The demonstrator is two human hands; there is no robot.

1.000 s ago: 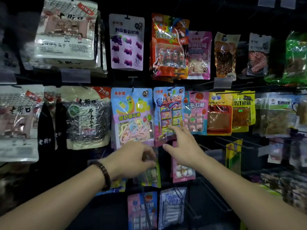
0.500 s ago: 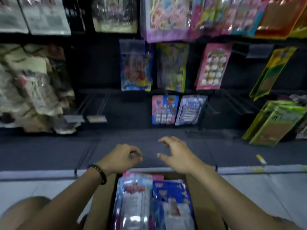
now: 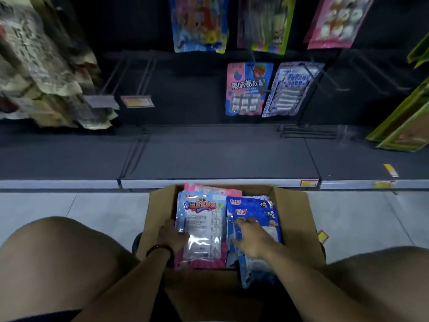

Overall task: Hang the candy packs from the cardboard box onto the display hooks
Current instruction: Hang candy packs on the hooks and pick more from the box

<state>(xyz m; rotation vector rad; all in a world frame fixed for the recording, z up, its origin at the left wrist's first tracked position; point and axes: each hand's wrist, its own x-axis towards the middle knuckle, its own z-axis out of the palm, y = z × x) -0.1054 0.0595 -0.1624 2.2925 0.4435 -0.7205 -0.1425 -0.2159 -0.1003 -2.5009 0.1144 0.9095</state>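
Nearest, knees: we see 2, left knee (image 3: 58, 252) and right knee (image 3: 383, 270), either side of the box.
Cardboard box: 1 cardboard box (image 3: 292, 217) on the tile floor (image 3: 104, 210), flaps open, against the shelf front.
Left hand: left hand (image 3: 173, 235), bracelet (image 3: 160, 249) on the wrist, fingers bent against the left edge of the pale-blue pack (image 3: 202, 226); we cannot tell if the grip is closed.
Right hand: right hand (image 3: 253, 235) lies fingers spread, flat on the top dark-blue pack (image 3: 267, 228).
Packs in box: 1 pale-blue on top left, pink pack (image 3: 199, 263) under it, at least 2 dark-blue overlapped on the right.
Base shelf: dark base shelf (image 3: 220, 159), 2 yellow rail tags (image 3: 308, 183) on its front edge.
Low hooks: 2 hung packs side by side, pink-blue pack (image 3: 247, 89) and blue-white pack (image 3: 290, 89); left of them 2 tagged wire hooks (image 3: 138, 101).
Top row: 3 upper packs (image 3: 199, 24), cut off by the frame.
Far sides: blurred pale bags (image 3: 41, 73) left, green packs (image 3: 404, 122) right; we cannot count these.
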